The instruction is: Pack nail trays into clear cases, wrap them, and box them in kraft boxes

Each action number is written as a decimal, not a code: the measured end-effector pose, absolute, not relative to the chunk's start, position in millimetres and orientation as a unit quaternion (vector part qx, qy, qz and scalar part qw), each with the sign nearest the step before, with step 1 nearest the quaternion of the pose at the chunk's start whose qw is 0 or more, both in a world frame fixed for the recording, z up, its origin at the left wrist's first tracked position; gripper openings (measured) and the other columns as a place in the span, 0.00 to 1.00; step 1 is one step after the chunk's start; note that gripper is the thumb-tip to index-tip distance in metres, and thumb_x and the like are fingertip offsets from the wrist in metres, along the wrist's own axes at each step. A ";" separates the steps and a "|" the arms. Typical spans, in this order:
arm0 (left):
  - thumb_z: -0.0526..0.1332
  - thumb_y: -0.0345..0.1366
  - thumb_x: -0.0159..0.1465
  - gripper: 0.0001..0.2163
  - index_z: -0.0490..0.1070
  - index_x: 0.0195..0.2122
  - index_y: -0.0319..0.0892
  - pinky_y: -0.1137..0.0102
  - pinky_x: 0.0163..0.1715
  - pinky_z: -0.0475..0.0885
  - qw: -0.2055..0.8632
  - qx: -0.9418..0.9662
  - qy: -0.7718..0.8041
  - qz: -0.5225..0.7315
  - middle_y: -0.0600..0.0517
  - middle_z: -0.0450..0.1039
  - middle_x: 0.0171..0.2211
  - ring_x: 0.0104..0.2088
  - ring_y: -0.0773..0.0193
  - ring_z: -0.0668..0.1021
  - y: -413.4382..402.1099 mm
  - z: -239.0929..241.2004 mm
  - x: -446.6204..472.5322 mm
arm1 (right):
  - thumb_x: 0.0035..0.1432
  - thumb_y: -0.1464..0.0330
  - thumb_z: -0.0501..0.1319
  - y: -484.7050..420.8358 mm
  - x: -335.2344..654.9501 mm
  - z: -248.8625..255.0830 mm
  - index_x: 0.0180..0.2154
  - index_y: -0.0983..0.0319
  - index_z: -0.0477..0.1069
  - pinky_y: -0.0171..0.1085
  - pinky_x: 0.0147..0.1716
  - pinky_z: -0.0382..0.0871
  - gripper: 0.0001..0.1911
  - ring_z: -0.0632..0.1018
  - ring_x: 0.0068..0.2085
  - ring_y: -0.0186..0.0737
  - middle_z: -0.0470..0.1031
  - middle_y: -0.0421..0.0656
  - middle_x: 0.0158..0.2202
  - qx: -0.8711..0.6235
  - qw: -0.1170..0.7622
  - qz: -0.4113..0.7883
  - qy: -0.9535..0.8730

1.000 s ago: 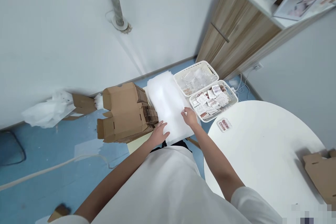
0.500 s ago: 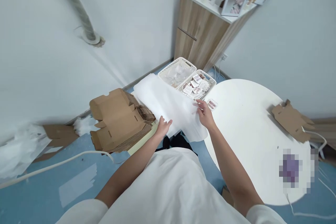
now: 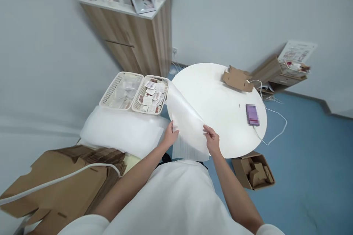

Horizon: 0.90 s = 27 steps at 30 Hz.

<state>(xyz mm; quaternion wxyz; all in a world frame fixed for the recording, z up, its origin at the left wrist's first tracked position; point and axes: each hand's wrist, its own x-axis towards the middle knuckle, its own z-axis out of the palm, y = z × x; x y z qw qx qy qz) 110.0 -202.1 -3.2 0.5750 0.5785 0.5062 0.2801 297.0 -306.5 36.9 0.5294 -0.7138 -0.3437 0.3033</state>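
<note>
Pale grey walls and a blue floor surround the round white table [image 3: 220, 128], which stands straight ahead of me; a wooden cabinet [image 3: 138, 44] stands against the wall beyond the table's left side.

From the head camera, both my hands are at the table's near left edge, holding one thin white foam sheet [image 3: 184, 117]; the sheet rises curved from my hands, its upper part leaning over the table's rim and its lower edge hanging down towards my lap.

My left hand [image 3: 171, 136] is closed on the sheet's left edge, fingers curled round it; my right hand [image 3: 212, 141] is closed on its lower right edge, thumb on top, just at the table's rim; the two hands are near each other, with the sheet between them.

Left of the table lies a stack of foam sheets [image 3: 121, 132], close beside my left hand; past the stack, two white baskets sit side by side, the nearer basket [image 3: 158, 78] to the table filled with small printed packets, the farther basket [image 3: 110, 89] with clear bags.

On the table's far side lies a flat cardboard piece [image 3: 238, 79]; near its right edge rests a blurred purple thing [image 3: 252, 114]; on the floor below the table's near right side sits an open cardboard box [image 3: 253, 170]; well left of the table, flattened cartons [image 3: 63, 183] are piled, a white cable [image 3: 55, 180] running across them.
</note>
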 end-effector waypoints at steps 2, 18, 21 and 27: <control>0.56 0.29 0.55 0.28 0.51 0.57 0.41 0.66 0.40 0.69 0.540 0.625 0.508 0.243 0.46 0.68 0.44 0.35 0.67 0.73 -198.1 -7.1 132.4 | 0.50 0.67 0.53 -325.5 312.6 23.7 0.44 0.59 0.70 0.45 0.41 0.69 0.18 0.74 0.41 0.40 0.68 0.48 0.49 -0.734 0.537 0.282 -0.306; 0.51 0.33 0.59 0.26 0.47 0.59 0.45 0.68 0.39 0.68 0.416 0.745 0.469 0.229 0.45 0.62 0.48 0.38 0.65 0.70 -195.0 15.8 286.2 | 0.57 0.71 0.45 -332.8 458.7 22.3 0.56 0.58 0.56 0.41 0.46 0.67 0.24 0.72 0.45 0.38 0.56 0.50 0.56 -0.758 0.468 0.138 -0.432; 0.53 0.31 0.57 0.25 0.53 0.57 0.43 0.62 0.45 0.66 0.413 0.741 0.510 0.141 0.44 0.63 0.48 0.45 0.59 0.69 -213.7 -8.4 271.3 | 0.56 0.70 0.46 -351.2 454.7 -2.6 0.52 0.61 0.62 0.43 0.44 0.68 0.22 0.71 0.47 0.41 0.62 0.50 0.52 -0.778 0.414 0.226 -0.415; 0.55 0.32 0.56 0.29 0.48 0.59 0.41 0.61 0.46 0.65 0.416 0.709 0.560 0.101 0.44 0.63 0.47 0.46 0.59 0.69 -214.5 -30.1 280.3 | 0.55 0.68 0.48 -356.5 470.2 -31.8 0.52 0.62 0.62 0.45 0.42 0.69 0.22 0.73 0.39 0.40 0.63 0.51 0.50 -0.802 0.367 0.294 -0.367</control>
